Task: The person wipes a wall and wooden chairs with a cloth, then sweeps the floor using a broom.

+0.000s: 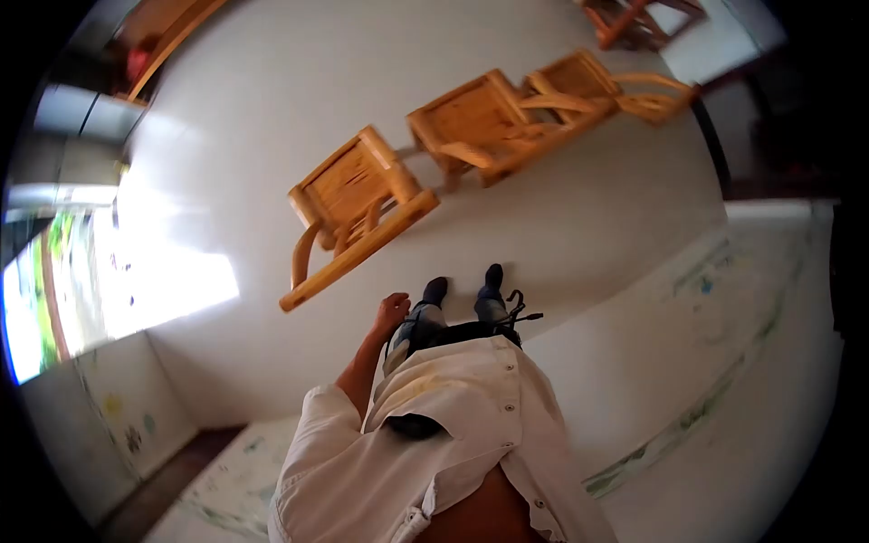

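Observation:
My left hand (393, 312) hangs low beside my left thigh, its fingers loosely bent and a little apart. Nothing shows in it. It is nearest to my jeans (422, 323) and lies apart from the wooden chairs. My right hand is out of the picture. A black cord (520, 312) with a hooked end sticks out at my waist, on the right. I wear a light button shirt (453, 398) and stand in dark socks or shoes (436, 290).
A wooden armchair (348, 185) stands ahead to the left. Beyond it are a second wooden chair (480, 118) and a third (579, 81). A reddish wooden stool (634, 23) is at the far right. Bright light enters through a doorway (100, 281). A pale marbled wall (706, 362) runs along the right.

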Motion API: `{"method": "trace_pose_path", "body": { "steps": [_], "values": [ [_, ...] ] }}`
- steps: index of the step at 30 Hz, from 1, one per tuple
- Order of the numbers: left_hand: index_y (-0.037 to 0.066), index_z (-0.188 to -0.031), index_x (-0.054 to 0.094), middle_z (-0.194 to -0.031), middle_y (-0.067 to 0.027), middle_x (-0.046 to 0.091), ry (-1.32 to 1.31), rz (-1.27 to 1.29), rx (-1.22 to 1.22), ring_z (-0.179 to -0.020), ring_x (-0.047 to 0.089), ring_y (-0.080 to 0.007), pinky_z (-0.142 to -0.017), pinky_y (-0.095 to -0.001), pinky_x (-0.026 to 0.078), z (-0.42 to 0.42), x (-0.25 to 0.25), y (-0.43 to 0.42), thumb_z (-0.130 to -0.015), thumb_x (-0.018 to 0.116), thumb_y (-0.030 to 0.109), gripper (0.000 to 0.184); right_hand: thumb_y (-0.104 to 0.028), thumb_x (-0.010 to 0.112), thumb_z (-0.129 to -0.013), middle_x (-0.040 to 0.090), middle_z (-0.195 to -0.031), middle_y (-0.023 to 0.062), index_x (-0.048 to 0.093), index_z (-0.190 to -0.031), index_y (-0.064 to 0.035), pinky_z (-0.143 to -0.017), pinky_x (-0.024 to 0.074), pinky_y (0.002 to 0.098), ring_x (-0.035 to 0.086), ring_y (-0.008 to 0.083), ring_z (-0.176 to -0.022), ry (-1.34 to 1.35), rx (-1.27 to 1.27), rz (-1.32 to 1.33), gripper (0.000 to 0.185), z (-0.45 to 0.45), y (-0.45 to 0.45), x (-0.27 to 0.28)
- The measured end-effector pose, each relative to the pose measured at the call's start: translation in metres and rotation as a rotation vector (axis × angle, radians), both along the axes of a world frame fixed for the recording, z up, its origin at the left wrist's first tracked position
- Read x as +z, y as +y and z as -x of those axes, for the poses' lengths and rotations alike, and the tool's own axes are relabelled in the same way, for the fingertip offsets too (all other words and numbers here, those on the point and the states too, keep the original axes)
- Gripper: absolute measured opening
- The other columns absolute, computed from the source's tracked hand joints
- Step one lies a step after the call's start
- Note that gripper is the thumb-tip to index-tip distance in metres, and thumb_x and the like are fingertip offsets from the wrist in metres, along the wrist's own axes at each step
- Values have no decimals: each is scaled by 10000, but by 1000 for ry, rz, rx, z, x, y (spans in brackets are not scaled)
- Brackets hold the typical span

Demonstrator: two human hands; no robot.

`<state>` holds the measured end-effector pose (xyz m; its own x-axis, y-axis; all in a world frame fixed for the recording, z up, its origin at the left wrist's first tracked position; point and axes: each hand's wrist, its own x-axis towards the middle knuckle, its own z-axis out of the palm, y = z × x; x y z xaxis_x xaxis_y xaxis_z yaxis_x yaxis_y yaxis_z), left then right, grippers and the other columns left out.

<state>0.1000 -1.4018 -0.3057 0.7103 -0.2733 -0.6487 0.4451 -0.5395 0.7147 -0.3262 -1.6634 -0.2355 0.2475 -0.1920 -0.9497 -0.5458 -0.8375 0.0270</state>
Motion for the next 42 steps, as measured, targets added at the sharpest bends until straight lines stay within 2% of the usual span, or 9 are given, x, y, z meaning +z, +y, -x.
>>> {"method": "trace_pose_path", "body": {
  "steps": [6, 9, 11, 18, 21, 24, 29, 33, 42],
  "values": [
    [37, -1206, 508, -1013, -78, 600, 70, 120, 623, -850, 610, -183, -714, -324, 502, -8, 73, -13, -899, 528, 227, 362, -153, 508, -809, 604, -848, 137, 656, -850, -11, -774, 449, 368, 562, 242, -788, -179, 76, 107, 209, -94, -191, -50],
    [50, -1268, 426, -1051, -81, 576, -92, 203, 1151, -897, 581, -151, -702, -293, 486, -10, 116, -4, -921, 499, 191, 381, -216, 551, -804, 591, -834, 46, 631, -937, 16, -695, 465, 304, 552, 149, -753, -746, -1169, -172, 279, -229, -279, -8],
    [35, -1314, 354, -1123, -101, 538, -234, 66, 1420, -1014, 538, -187, -792, -326, 469, -15, 141, 8, -931, 482, 200, 436, -209, 577, -823, 601, -903, 70, 577, -1071, 33, -720, 473, 300, 577, 157, -790, -997, -1390, -525, 347, -327, -303, 17],
    [-18, -1308, 377, -1209, -203, 480, -856, -951, 935, -1119, 471, -300, -942, -364, 394, -54, 171, 75, -882, 543, 166, 492, -154, 616, -807, 606, -909, 47, 568, -1098, 23, -670, 491, 251, 588, 135, -746, -901, -987, -923, 344, -604, -136, 144],
    [-19, -1193, 514, -1152, -207, 521, -572, -425, 1013, -1054, 507, -305, -907, -376, 421, -83, 162, 102, -869, 555, 160, 373, -145, 614, -815, 607, -867, 35, 589, -1068, 22, -635, 483, 252, 566, 113, -690, -813, -815, -987, 304, -662, -54, 147],
    [-14, -1033, 606, -905, -152, 623, -556, -572, 855, -958, 544, -297, -829, -371, 454, -101, 161, 111, -845, 576, 159, 257, -139, 618, -813, 604, -844, 27, 600, -1047, 23, -619, 473, 246, 555, 103, -675, -812, -615, -903, 284, -701, 22, 137],
    [21, -948, 642, -807, -137, 650, -307, -542, 985, -818, 624, -266, -733, -384, 485, -131, 140, 119, -829, 572, 230, 250, -107, 590, -771, 626, -842, 68, 585, -1070, 53, -625, 482, 255, 579, 111, -694, -834, -261, -836, 340, -773, 108, 61],
    [74, -862, 673, -747, -109, 660, -262, -746, 1120, -677, 643, -256, -639, -363, 495, -147, 140, 106, -830, 574, 234, 191, -140, 590, -704, 615, -1005, 189, 595, -1082, -19, -803, 484, 381, 610, 313, -905, -1153, 362, -663, 397, -830, 176, -11],
    [-27, -907, 633, -693, -58, 623, -236, -593, 1396, -619, 596, -99, -580, -222, 478, -166, 144, 99, -876, 563, 60, 116, -72, 551, -787, 555, -1120, 48, 573, -1062, -116, -887, 441, 406, 491, 248, -1111, -1404, 885, -756, 279, -893, 327, -158]
  ]
}}
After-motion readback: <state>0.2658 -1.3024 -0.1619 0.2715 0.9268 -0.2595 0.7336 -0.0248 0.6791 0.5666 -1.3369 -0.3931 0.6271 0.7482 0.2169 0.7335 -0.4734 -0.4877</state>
